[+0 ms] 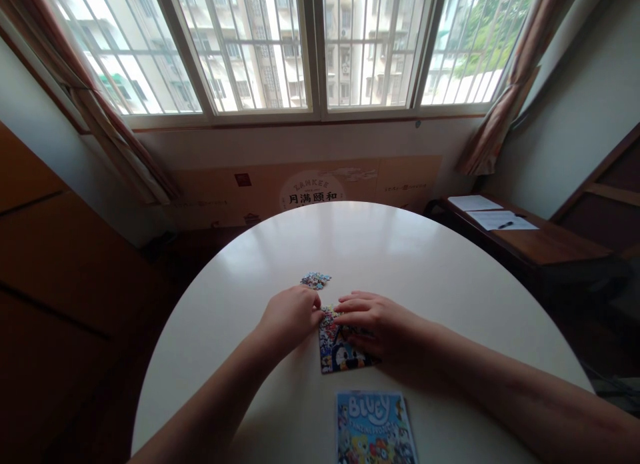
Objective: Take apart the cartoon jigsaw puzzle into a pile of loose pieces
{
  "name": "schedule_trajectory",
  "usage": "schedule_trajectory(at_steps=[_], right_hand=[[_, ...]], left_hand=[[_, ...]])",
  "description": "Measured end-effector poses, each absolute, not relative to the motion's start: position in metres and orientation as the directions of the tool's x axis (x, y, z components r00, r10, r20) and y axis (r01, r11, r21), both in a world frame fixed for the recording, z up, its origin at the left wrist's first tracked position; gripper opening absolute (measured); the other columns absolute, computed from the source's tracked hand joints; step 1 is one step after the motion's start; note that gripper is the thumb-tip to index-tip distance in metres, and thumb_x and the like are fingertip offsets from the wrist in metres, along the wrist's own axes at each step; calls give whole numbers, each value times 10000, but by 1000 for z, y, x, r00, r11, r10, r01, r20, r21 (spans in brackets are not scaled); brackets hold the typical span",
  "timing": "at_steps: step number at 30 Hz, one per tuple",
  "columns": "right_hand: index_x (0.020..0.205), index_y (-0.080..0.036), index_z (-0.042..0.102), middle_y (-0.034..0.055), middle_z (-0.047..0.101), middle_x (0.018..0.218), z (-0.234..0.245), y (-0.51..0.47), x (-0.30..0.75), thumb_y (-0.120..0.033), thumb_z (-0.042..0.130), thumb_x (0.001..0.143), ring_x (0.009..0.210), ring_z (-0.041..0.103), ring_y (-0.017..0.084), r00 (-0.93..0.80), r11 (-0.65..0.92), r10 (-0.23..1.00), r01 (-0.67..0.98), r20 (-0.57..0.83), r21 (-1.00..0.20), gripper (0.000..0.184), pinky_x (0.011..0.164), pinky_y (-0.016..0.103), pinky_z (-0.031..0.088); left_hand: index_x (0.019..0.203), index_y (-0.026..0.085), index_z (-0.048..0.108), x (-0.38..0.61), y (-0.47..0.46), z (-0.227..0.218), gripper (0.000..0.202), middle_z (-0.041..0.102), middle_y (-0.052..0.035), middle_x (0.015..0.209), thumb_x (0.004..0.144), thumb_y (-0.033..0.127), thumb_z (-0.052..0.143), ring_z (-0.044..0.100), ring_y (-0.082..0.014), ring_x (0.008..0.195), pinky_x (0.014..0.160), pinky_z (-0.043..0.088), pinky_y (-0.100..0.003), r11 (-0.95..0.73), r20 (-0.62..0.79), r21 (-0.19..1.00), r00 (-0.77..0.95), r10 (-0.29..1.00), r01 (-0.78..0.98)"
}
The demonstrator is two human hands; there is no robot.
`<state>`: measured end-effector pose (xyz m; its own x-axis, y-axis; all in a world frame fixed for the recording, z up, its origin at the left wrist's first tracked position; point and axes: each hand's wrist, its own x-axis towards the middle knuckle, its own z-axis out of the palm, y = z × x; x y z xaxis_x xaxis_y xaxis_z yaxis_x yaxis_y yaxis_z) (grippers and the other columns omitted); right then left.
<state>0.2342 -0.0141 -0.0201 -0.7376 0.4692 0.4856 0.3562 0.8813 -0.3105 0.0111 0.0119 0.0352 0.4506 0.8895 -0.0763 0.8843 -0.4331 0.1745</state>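
Note:
A partly covered jigsaw puzzle [345, 357] with a dark blue cartoon dog's face lies on the white round table [210, 357]. My left hand [293, 321] is at its upper left corner, fingers curled and pinched together; whatever is between the fingertips is hidden. Across the right and upper part of the puzzle rests my right hand [383, 324], fingers stretched out and spread. Just beyond my left hand sits a small heap of loose puzzle pieces [316, 280]. Nearer to me lies a blue picture case [374, 427] marked "BLUEY", apart from both hands.
Behind the table, a long printed cardboard panel [385, 177] stands under the barred window [370, 51]. A brown wooden side table [560, 241] with paper sheets [500, 220] and pens is at the right. An orange-brown cabinet [50, 264] stands at the left.

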Motion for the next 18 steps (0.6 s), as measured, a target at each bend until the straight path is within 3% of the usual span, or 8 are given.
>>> schedule_trajectory(at_steps=[7, 18], right_hand=[[1287, -249, 630, 40, 628, 1351, -14, -19, 232, -260, 548, 953, 1224, 590, 170, -765, 859, 503, 392, 402, -330, 344, 1158, 396, 394], [1322, -242, 614, 49, 632, 1345, -15, -19, 234, -257, 560, 959, 1228, 592, 163, -778, 852, 507, 384, 372, -357, 368, 1169, 407, 387]], left_hand=[[855, 223, 768, 10, 15, 33, 142, 755, -69, 940, 807, 281, 648, 676, -259, 907, 776, 483, -342, -392, -101, 225, 421, 901, 892], [812, 218, 744, 7, 17, 34, 110, 752, -48, 933, 799, 255, 641, 664, -251, 909, 755, 473, -335, -393, -65, 305, 430, 900, 868]])
